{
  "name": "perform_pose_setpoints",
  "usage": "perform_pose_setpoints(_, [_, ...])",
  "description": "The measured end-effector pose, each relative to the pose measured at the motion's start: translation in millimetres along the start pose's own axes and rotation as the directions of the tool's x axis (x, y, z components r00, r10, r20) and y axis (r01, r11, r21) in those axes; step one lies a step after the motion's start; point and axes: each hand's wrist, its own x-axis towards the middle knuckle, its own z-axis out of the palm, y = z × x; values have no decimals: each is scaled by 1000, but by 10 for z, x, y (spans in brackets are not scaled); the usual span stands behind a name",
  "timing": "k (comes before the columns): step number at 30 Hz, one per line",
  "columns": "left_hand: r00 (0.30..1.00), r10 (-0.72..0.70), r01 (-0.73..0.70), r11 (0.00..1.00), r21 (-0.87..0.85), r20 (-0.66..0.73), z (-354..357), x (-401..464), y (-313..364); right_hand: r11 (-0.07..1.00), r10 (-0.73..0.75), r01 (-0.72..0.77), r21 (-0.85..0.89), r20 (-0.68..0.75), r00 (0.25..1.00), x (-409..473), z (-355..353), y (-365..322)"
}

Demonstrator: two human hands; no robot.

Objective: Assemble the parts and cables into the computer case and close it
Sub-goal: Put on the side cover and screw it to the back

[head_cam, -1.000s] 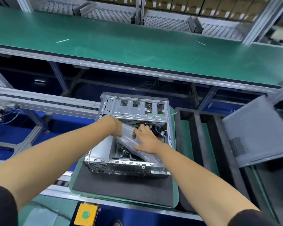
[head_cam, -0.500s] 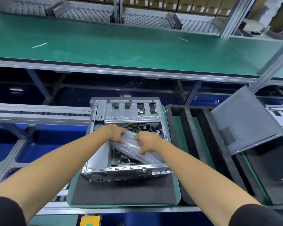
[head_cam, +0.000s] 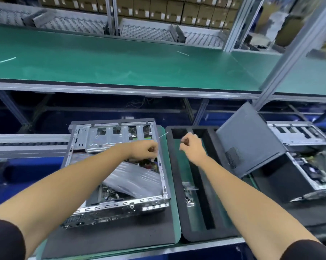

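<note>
The open metal computer case (head_cam: pixel 119 203) lies on a black pad (head_cam: pixel 111 235) in front of me. A clear plastic bag (head_cam: pixel 136 179) lies slanted inside it over the board. My left hand (head_cam: pixel 145 150) hovers over the case's far right inner corner, fingers curled, with nothing visible in them. My right hand (head_cam: pixel 191 147) is in the air over the black foam tray (head_cam: pixel 201 184), right of the case, curled and empty. The dark grey side panel (head_cam: pixel 248 139) leans tilted at the tray's right edge.
A small metal bracket (head_cam: pixel 189 192) lies in a slot of the foam tray. A second open case (head_cam: pixel 299 136) sits at the far right behind the panel. A green shelf (head_cam: pixel 121 62) runs across above, with a roller conveyor (head_cam: pixel 27 143) at the left.
Both hands have lifted off the plastic bag, which stays in the case. My right hand has swung right, out over the foam tray. My view has shifted right.
</note>
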Motion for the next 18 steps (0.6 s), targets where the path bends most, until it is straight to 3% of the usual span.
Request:
perform_pose_setpoints(3, [996, 7, -18, 993, -119, -93, 84, 402, 383, 957, 115, -122, -264, -42, 992, 162, -532, 519])
perform_pose_setpoints(8, [991, -51, 25, 979, -204, -124, 234, 1146, 1039, 795, 211, -325, -513, -269, 940, 418, -1463, 1259])
perform_pose_setpoints(14, [971, -158, 65, 898, -435, -182, 533, 1874, 1756, 709, 445, -553, -437, -330, 832, 631, -2094, 1703])
perform_pose_setpoints(18, [967, -218, 79, 750, -657, -132, 572, 2179, 2217, 826, 341, -468, -313, -384, 858, 725, -2176, 1695])
